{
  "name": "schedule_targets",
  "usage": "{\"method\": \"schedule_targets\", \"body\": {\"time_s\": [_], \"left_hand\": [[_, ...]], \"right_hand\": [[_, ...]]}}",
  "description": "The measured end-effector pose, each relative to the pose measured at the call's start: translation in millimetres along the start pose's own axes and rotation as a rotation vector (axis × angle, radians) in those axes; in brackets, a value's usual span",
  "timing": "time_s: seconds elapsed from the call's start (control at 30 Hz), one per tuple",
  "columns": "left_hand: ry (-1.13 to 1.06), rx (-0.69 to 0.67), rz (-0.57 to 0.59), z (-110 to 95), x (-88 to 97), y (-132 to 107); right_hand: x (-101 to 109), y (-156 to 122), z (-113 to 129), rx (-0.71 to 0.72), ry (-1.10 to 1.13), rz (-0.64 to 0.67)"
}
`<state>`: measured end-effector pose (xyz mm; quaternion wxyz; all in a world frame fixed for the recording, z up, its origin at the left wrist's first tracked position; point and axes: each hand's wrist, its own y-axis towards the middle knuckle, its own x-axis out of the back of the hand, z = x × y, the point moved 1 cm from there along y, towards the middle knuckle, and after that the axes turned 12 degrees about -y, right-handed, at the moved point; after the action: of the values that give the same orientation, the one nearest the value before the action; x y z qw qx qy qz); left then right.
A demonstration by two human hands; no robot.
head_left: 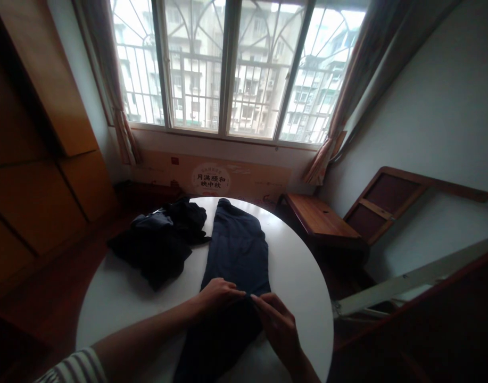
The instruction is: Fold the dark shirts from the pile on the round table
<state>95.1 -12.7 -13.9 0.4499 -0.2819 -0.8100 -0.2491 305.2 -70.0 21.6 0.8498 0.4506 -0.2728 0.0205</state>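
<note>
A long dark navy garment, seemingly trousers (238,250), lies lengthwise over the white round table (299,276), running from the far rim to the near side. Across its middle, my left hand (220,293) pinches a bit of the cloth. Close beside it, my right hand (278,324) also has thumb and fingers closed on the fabric, the fingertips of both hands almost meeting. The near part of the garment is in deep shadow, so its details are hard to see. On the table's left side sits a heap of dark clothes (156,250), apart from my hands.
Beyond the table, a wooden bench or low table (321,215) stands at the right by the wall. A printed cardboard panel (247,175) is under the barred window (196,69). Wooden cabinets (32,202) line the left. A pale beam (387,292) slants in at the right.
</note>
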Motion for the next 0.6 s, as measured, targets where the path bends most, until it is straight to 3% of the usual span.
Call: {"method": "schedule_targets", "body": {"time_s": [0.17, 0.23, 0.37, 0.6], "left_hand": [[-0.266, 0.097, -0.127, 4, 8.1, 3], [-0.352, 0.104, -0.113, 6, 8.3, 3], [-0.297, 0.114, -0.022, 11, 0.4, 3], [-0.229, 0.107, -0.016, 15, -5.5, 3]], "right_hand": [[0, 2, 2, 0.002, 0.013, 0.046], [-1, 1, 1, -0.007, 0.004, 0.062], [-3, 0, 0, -0.015, -0.019, 0.104], [-5, -1, -2, -0.033, -0.019, 0.159]]}}
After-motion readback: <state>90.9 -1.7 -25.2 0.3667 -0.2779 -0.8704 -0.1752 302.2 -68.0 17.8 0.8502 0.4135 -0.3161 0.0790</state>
